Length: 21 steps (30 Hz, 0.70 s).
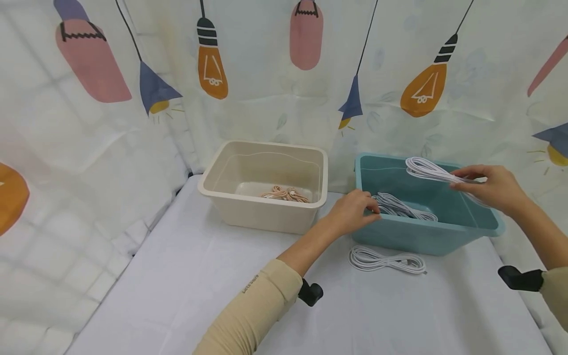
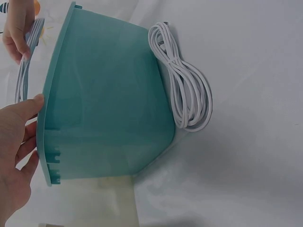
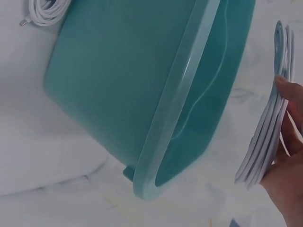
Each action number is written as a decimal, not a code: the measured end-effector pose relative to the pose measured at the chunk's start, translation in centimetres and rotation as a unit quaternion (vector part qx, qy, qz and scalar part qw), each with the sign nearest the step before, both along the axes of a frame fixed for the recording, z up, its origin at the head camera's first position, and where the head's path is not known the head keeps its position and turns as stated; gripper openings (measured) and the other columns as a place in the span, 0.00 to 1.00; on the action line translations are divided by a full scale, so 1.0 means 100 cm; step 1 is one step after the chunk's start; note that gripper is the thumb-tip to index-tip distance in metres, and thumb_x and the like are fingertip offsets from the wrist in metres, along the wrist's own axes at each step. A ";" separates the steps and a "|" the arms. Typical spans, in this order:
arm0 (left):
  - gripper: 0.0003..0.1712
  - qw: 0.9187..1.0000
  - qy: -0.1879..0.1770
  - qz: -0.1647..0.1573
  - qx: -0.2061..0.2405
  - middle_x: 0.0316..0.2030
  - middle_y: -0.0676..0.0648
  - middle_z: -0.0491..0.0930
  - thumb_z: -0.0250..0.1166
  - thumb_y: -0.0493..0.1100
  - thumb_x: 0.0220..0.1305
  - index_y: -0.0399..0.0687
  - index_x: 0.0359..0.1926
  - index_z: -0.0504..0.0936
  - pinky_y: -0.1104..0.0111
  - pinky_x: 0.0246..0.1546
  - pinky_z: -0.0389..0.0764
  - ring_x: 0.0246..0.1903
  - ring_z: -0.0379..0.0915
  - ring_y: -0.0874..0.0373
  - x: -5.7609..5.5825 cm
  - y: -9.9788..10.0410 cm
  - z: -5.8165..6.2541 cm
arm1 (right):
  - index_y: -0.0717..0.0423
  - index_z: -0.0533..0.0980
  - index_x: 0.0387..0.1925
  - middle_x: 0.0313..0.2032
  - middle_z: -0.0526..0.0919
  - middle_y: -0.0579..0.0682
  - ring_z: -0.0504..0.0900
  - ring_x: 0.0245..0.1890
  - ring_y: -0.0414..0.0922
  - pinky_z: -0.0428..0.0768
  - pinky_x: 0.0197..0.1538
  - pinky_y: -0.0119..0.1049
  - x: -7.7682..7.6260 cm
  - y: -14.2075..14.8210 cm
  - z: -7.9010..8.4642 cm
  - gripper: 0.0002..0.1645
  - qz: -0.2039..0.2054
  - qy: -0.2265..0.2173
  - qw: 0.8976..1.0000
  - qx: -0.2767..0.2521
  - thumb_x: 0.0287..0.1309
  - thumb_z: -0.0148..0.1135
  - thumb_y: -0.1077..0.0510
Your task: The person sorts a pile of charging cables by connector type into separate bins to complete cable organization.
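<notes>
My right hand pinches a coiled white cable above the teal bin. In the right wrist view, this cable hangs beyond the bin's rim, between thumb and fingers. My left hand grips the rim at the bin's front left corner; the left wrist view shows its thumb and fingers at the edge. Inside the bin lie more bundled white cables, partly hidden by the front wall. Another coiled white cable lies on the table before the bin.
A beige bin stands left of the teal one, with tan cables inside. Both rest on a white-covered table. A patterned curtain hangs behind them.
</notes>
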<state>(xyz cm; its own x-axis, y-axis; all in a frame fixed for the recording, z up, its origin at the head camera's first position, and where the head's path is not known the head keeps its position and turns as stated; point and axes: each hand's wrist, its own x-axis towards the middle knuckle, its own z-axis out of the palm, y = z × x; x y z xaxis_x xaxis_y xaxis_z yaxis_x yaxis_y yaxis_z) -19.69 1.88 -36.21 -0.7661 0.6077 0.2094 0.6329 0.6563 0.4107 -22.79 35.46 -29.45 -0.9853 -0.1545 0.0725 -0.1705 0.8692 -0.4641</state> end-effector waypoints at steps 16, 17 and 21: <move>0.08 1.000 0.005 -0.004 0.007 0.40 0.55 0.83 0.69 0.48 0.74 0.54 0.47 0.93 0.79 0.38 0.73 0.44 0.74 0.61 -0.001 0.001 -0.002 | 0.74 0.71 0.66 0.61 0.71 0.78 0.68 0.58 0.72 0.67 0.33 0.16 -0.006 0.005 -0.002 0.34 -0.037 -0.012 0.999 -0.018 0.76 0.61 0.48; 0.08 1.000 0.006 -0.004 0.006 0.40 0.55 0.83 0.69 0.48 0.74 0.55 0.47 0.93 0.79 0.38 0.73 0.44 0.74 0.61 -0.001 0.001 -0.002 | 0.74 0.71 0.66 0.62 0.70 0.78 0.67 0.59 0.73 0.75 0.37 0.20 -0.006 0.005 -0.002 0.34 -0.041 -0.010 0.999 -0.020 0.77 0.60 0.48; 0.09 1.000 0.007 -0.003 0.003 0.40 0.55 0.83 0.69 0.49 0.75 0.55 0.47 0.93 0.79 0.37 0.73 0.43 0.73 0.61 -0.002 0.001 -0.002 | 0.73 0.70 0.68 0.64 0.70 0.78 0.66 0.63 0.75 0.73 0.37 0.17 -0.005 0.005 -0.004 0.36 -0.048 0.008 0.998 -0.034 0.77 0.60 0.46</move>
